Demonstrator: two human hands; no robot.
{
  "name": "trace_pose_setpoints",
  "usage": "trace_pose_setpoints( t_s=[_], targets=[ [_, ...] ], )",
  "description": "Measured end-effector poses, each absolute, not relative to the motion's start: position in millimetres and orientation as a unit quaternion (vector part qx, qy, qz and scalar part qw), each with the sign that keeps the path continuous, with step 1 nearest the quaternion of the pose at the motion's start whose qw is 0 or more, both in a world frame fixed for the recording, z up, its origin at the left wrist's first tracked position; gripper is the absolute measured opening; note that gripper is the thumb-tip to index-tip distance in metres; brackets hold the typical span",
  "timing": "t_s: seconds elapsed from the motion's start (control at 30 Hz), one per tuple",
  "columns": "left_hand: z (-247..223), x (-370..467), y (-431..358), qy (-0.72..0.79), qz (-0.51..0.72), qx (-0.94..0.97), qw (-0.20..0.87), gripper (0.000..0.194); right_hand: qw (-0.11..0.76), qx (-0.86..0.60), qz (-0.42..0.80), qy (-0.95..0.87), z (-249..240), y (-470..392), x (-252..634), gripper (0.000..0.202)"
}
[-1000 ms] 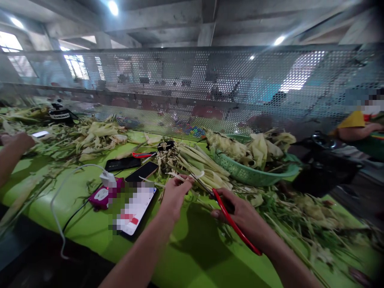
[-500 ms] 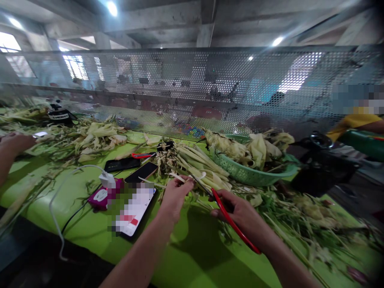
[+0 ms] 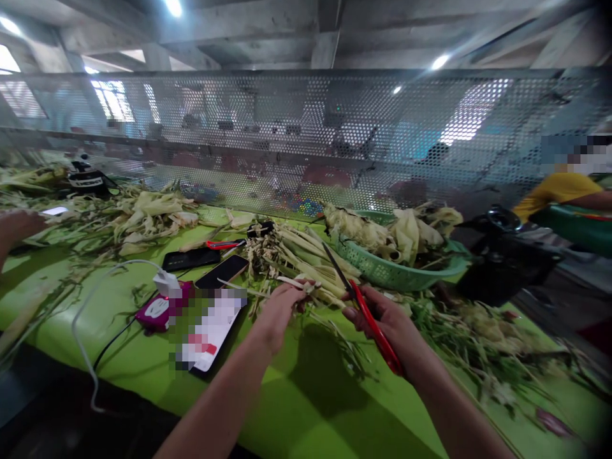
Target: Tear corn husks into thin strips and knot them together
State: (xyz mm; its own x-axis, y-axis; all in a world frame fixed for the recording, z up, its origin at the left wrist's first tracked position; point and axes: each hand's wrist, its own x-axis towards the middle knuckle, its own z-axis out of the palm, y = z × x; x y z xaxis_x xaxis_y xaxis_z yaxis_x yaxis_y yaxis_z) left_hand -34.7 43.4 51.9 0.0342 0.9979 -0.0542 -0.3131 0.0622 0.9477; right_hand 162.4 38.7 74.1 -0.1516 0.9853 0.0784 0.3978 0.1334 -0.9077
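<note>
My left hand (image 3: 280,313) is closed in a pinch on a pale strip of corn husk (image 3: 289,282), whose end sticks out past the fingers. Wrapped round the red handles of a pair of scissors (image 3: 369,317) is my right hand (image 3: 389,325). Their dark blades look closed and point up and to the left, apart from the strip. Just beyond both hands lies a bundle of pale green husks (image 3: 306,245) with ragged, dry ends. Green leafy scraps (image 3: 347,347) lie on the table below the hands.
A green basket (image 3: 392,277) heaped with husks stands behind my right hand. Phones (image 3: 222,273), a purple power block (image 3: 165,309) with cables, and red-handled scissors (image 3: 224,244) lie leftward on the green table (image 3: 287,414). Another person's hand (image 3: 21,226) shows far left. A perforated metal screen (image 3: 268,140) runs behind.
The scissors have swung more upright and their blades have moved away from my left hand. My left hand still pinches the husk strip, shifted slightly.
</note>
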Motion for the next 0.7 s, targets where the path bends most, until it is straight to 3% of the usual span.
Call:
trace_pose_setpoints(
  t_s=[0.2, 0.37, 0.57, 0.7],
  targets=[
    [55.3, -30.0, 42.4, 0.363, 0.498, 0.47, 0.632, 0.045, 0.465, -0.486, 0.444, -0.593, 73.4, 37.7, 158.3, 0.05],
    [46.3, -29.7, 43.1, 0.362, 0.432, 0.573, 0.595, 0.065, 0.44, -0.467, 0.511, -0.572, 69.9, 34.8, 153.2, 0.052],
    [52.3, -32.6, 40.6, 0.367, 0.432, 0.539, 0.623, 0.065, 0.443, -0.444, 0.559, -0.543, 69.4, 33.6, 152.2, 0.054],
    [58.8, -35.3, 37.8, 0.34, 0.48, 0.46, 0.665, 0.054, 0.514, -0.437, 0.547, -0.495, 70.9, 32.7, 152.5, 0.051]
  ],
)
